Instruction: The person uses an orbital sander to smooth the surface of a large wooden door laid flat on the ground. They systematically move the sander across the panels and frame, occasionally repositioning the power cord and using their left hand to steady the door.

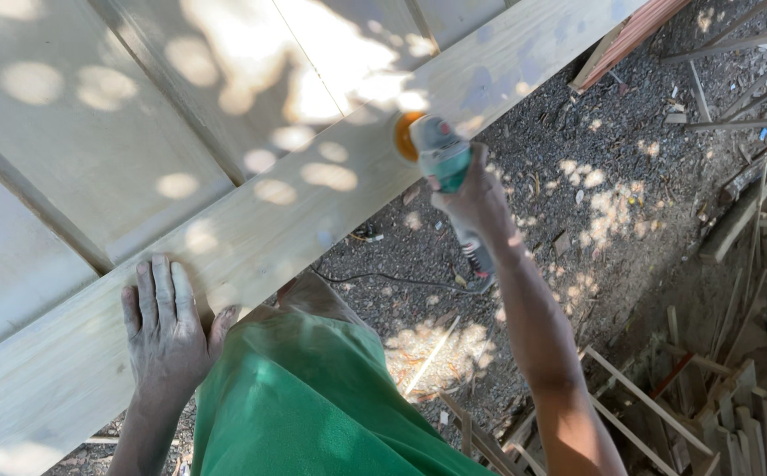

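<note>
Filling most of the view from the upper left: a large pale wooden door panel (92, 132), lying flat, unpainted, its recessed fields divided by raised rails running diagonally. Catching dappled sunlight in bright round patches across the grain. Running along its near edge: a broad outer board (295, 220), smooth and light yellow, slanting from lower left to upper right.

Spreading beneath and to the right: dark gravelly ground (595, 203), littered with chips and sawdust. Piling up at the lower right: a heap of thin wood offcuts (718, 397), sticks crossing at all angles. Leaning in at the top right: a reddish plank (630, 35).

Showing at the bottom centre: a green garment (313, 397) on the person's body, seen from above.

Resting flat on the outer board at the lower left: the left hand (167, 330), fingers spread and extended, palm pressing down on the wood, skin dusted pale.

Reaching out at the right: the right hand (476, 198), wrapped fully around the body of a power sander (440, 154). Looking green and grey in its casing, with an orange disc (403, 134) at its head, the disc meeting the outer board right at its near edge, in a sunlit patch. Trailing away below the tool: a thin black cord (383, 280), lying across the gravel.
</note>
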